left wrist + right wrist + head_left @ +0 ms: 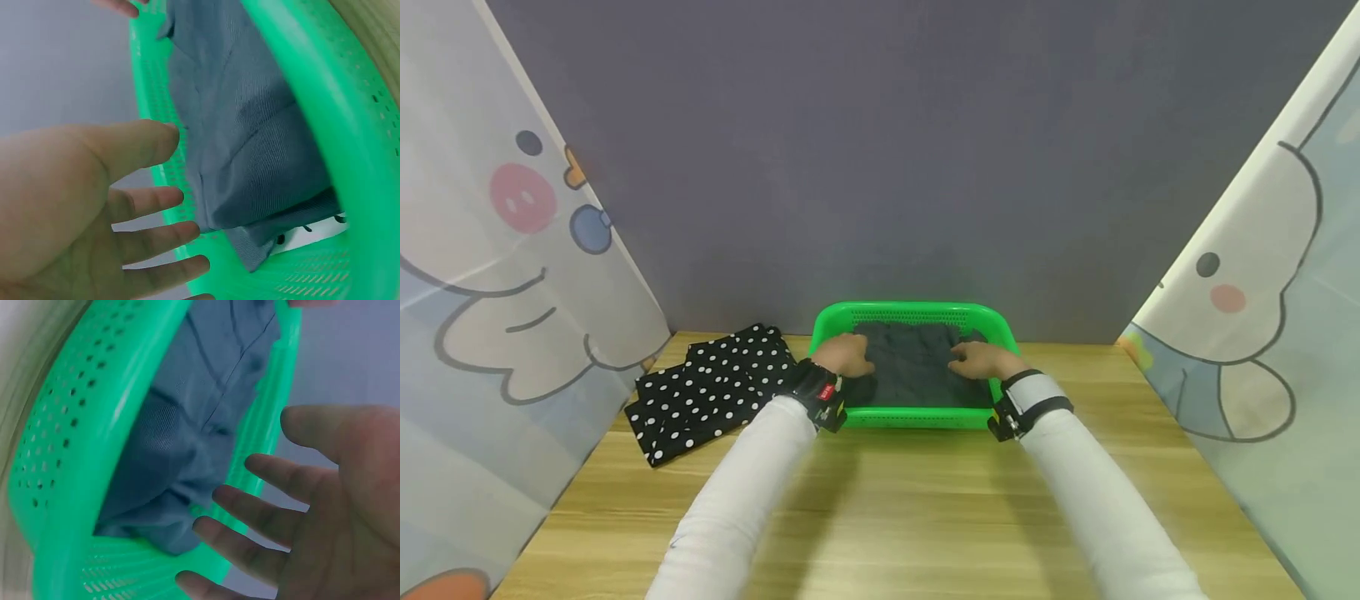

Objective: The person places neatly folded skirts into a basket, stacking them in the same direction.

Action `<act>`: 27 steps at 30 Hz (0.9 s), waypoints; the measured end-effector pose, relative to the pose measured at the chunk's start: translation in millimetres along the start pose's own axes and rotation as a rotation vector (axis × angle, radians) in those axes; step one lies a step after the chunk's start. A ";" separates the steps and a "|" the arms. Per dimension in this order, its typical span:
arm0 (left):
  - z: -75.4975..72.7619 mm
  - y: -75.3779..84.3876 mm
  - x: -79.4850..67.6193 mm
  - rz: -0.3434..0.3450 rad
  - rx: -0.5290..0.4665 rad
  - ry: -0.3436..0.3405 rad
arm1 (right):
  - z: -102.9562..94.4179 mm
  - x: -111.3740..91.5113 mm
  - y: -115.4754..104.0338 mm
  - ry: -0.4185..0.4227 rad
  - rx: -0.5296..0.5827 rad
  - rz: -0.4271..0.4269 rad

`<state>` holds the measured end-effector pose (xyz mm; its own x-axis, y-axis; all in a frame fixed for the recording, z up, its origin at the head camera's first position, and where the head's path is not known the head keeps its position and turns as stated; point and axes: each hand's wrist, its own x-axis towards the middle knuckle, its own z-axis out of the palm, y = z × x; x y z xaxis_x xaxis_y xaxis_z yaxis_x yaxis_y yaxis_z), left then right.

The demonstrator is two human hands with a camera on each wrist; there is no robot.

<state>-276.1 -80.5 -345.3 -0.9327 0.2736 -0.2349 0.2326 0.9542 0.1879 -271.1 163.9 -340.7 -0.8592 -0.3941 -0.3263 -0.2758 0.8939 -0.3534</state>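
A dark grey ribbed cloth lies folded inside a green plastic basket. Over the basket's left side is my left hand, its fingers spread and holding nothing. In the left wrist view that hand is apart from the cloth, with the thumb and fingers stretched toward it. Above the right side of the basket hovers my right hand. The right wrist view shows this hand with straight, parted fingers and nothing between them; the cloth sits beyond the fingertips.
Left of the basket, black cloth with white dots lies on the wooden table. A grey wall rises close behind the basket. Panels with cartoon animals stand at both sides.
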 end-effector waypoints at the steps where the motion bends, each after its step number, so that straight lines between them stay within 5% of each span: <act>1: 0.4 -0.8 -3.6 0.008 0.012 0.020 | 0.8 -2.5 -2.9 0.009 -0.007 -0.008; 11: 15.3 -3.4 -40.9 0.066 0.041 0.319 | 33.2 -28.5 -20.1 0.254 0.006 -0.160; 21: 61.4 -12.3 -77.8 0.078 -0.043 0.677 | 71.8 -57.7 -32.7 0.559 0.143 -0.214; 27: 84.2 -20.8 -96.4 0.127 -0.092 0.808 | 96.2 -70.2 -34.9 0.599 0.168 -0.213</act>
<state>-167.8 -116.5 -406.8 -0.8196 0.1738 0.5459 0.3588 0.8986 0.2526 -159.7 139.8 -389.9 -0.8978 -0.3284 0.2936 -0.4373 0.7447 -0.5043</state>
